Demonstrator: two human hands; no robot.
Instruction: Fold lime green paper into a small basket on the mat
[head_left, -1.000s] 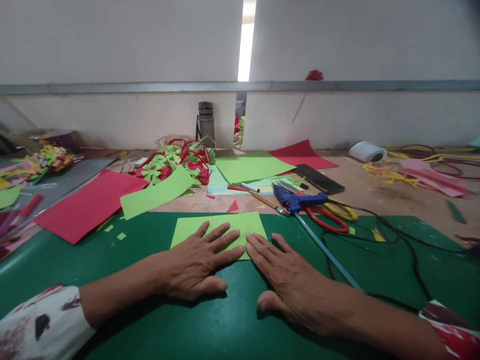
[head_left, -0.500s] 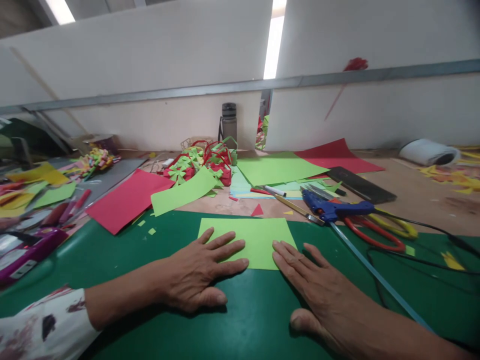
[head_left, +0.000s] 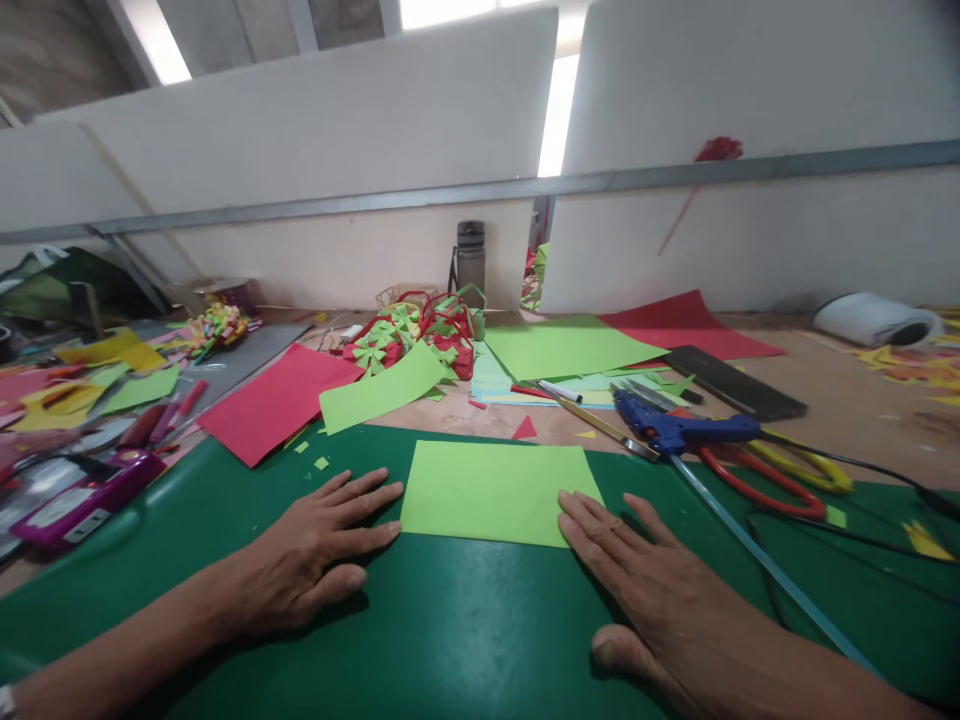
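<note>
Paper (head_left: 491, 495) lies on the green mat (head_left: 480, 640); right grip (head_left: 637, 575), released, touches its right side; left grip (head_left: 311, 550), also released, rests by its left edge.

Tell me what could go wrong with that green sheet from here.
The green sheet might pivot: the right hand rests its fingertips on one edge, while the left hand is only at the opposite edge, contact unclear. Also, the pale-blue rod extending from the glue gun slants toward the right forearm, which could knock it.
</note>
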